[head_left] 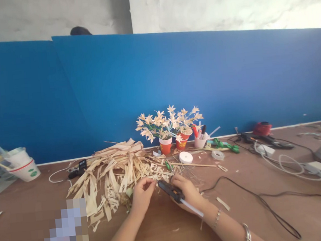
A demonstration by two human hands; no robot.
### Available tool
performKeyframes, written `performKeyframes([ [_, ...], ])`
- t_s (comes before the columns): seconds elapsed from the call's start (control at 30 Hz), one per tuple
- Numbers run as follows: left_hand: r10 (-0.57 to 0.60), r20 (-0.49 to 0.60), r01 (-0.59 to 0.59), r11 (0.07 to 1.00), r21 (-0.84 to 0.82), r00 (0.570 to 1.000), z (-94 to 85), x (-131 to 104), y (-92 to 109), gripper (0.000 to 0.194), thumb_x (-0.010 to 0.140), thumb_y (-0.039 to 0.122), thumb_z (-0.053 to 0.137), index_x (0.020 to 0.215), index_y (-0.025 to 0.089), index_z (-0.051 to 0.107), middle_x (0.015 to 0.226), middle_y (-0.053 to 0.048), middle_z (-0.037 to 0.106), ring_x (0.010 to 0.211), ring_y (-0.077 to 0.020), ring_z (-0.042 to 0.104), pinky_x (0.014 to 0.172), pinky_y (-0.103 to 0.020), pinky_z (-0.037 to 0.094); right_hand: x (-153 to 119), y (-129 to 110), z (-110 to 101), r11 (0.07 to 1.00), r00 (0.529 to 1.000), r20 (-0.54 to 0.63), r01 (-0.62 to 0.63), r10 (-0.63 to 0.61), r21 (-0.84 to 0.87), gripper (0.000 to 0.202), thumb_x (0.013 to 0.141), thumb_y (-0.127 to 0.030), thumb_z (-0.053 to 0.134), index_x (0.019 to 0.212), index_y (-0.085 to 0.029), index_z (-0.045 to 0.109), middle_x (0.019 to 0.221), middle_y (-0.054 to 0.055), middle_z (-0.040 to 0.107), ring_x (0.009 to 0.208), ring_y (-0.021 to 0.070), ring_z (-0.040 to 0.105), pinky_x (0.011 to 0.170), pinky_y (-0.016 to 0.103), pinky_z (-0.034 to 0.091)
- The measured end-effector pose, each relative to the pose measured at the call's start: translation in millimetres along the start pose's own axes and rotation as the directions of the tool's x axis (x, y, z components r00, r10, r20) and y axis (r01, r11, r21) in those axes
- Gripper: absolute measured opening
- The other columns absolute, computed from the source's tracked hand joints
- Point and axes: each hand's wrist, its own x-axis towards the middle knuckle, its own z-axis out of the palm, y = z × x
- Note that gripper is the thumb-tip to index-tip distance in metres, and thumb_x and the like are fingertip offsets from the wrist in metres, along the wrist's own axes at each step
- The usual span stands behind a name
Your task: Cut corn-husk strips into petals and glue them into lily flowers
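Note:
In my right hand (187,190) is a black hot glue gun (170,191), its nozzle end turned left and a pale glue stick (193,207) poking out of its rear. My left hand (143,194) is closed in a pinch just left of the gun; whatever sits between the fingertips is too small to name. Beside and behind that hand spreads a heap of dried husks (111,173), with cut scraps around it. Green-handled scissors (168,166) lie just beyond both hands. Pale husk flowers (172,121) stand in red paper cups (166,146) farther back.
A white tape roll (185,157), a clear tape roll (218,155) and a thin stick (195,164) lie behind my hands. The black cord (257,194) loops across the right side. A white paper cup (26,169) stands at left. A blue partition (156,72) closes the back.

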Motion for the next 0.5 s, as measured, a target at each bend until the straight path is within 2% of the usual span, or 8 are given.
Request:
performKeyframes([
  [0.5, 0.005, 0.012, -0.005, 1.000, 0.003, 1.000, 0.0, -0.6, -0.3, 0.020, 0.068, 0.036, 0.062, 0.063, 0.016, 0.063, 0.060, 0.000, 0.059, 0.059, -0.0152, 0.052, 0.060, -0.025, 0.041, 0.6, 3.4, 2.5, 0.999, 1.000, 0.011, -0.029, 0.029, -0.016, 0.011, 0.064, -0.010, 0.053, 0.070, -0.019, 0.052, 0.079, 0.002, 0.051, 0.069, 0.0144, 0.052, 0.062, 0.022, 0.039],
])
